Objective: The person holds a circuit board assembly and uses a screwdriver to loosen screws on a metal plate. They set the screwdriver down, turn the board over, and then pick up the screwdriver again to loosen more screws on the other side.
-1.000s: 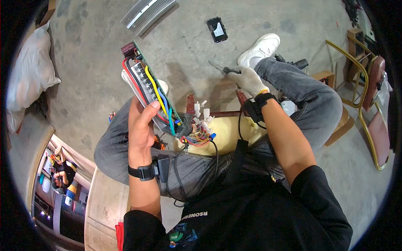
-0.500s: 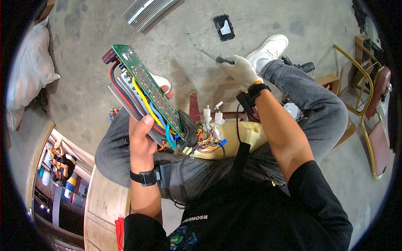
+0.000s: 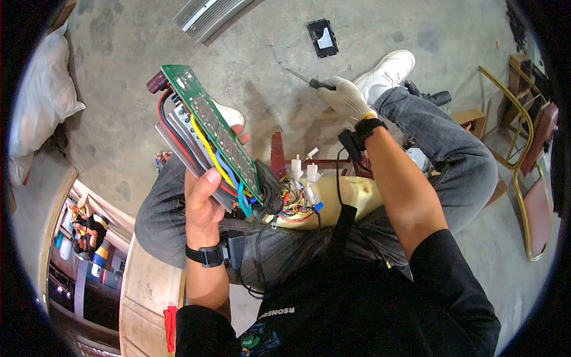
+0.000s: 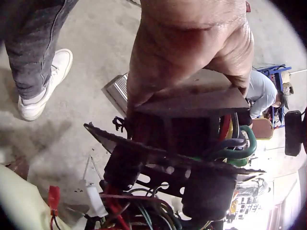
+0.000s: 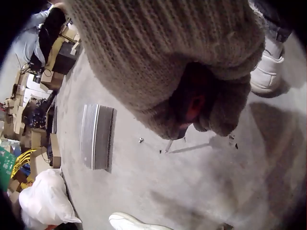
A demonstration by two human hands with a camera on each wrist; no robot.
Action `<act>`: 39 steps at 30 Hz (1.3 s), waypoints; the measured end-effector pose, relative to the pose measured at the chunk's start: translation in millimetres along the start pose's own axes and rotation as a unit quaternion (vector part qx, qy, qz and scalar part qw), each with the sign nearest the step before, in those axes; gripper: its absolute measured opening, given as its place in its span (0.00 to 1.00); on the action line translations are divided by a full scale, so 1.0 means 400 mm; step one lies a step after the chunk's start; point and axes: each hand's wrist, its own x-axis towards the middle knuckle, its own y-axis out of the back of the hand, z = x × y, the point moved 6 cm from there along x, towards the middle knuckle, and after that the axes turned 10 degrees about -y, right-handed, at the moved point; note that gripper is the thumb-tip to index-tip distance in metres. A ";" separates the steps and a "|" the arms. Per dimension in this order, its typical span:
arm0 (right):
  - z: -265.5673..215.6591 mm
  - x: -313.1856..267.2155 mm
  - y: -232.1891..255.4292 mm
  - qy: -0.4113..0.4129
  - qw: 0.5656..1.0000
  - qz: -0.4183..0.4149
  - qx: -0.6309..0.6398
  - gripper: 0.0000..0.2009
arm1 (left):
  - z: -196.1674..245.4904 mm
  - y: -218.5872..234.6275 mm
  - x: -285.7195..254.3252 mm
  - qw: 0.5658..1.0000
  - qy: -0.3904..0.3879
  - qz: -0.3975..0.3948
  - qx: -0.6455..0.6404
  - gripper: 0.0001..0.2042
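In the head view my bare left hand (image 3: pixel 205 199) grips an electronic unit by its lower end, thumb across its side. The unit has a green circuit board (image 3: pixel 208 128), a metal plate, and thick red, black, yellow and blue wires. Its board face is turned up to the right. Thin coloured wires and white plug connectors (image 3: pixel 312 174) hang from its near end. My right hand (image 3: pixel 348 100), in a knitted glove, holds a screwdriver (image 3: pixel 315 83), blade pointing away to the left. The right wrist view shows the glove curled round its dark-red handle (image 5: pixel 194 103).
Between my legs is a cream-coloured seat (image 3: pixel 357 196) with reddish-brown legs. A ribbed metal housing (image 3: pixel 211 18) and a black flat case (image 3: pixel 322 38) lie on the concrete floor. A gold-framed chair (image 3: pixel 520 154) stands at right, a white bag (image 3: pixel 44 98) at left.
The left hand has rotated the unit, so the green board's face shows where mostly its edge and wires did. The right hand has moved slightly away from me with the screwdriver.
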 end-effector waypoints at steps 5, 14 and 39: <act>0.000 -0.031 0.046 0.013 1.000 0.018 0.002 0.21 | 0.005 -0.017 0.004 0.999 -0.012 -0.029 -0.029 0.44; -0.265 -0.440 0.297 0.135 0.990 0.048 -0.014 0.20 | 0.042 -0.046 -0.021 0.981 -0.050 -0.170 -0.079 0.44; -0.415 -0.859 0.263 0.236 0.953 0.172 -0.082 0.17 | 0.097 -0.025 -0.047 0.951 -0.061 -0.299 -0.039 0.48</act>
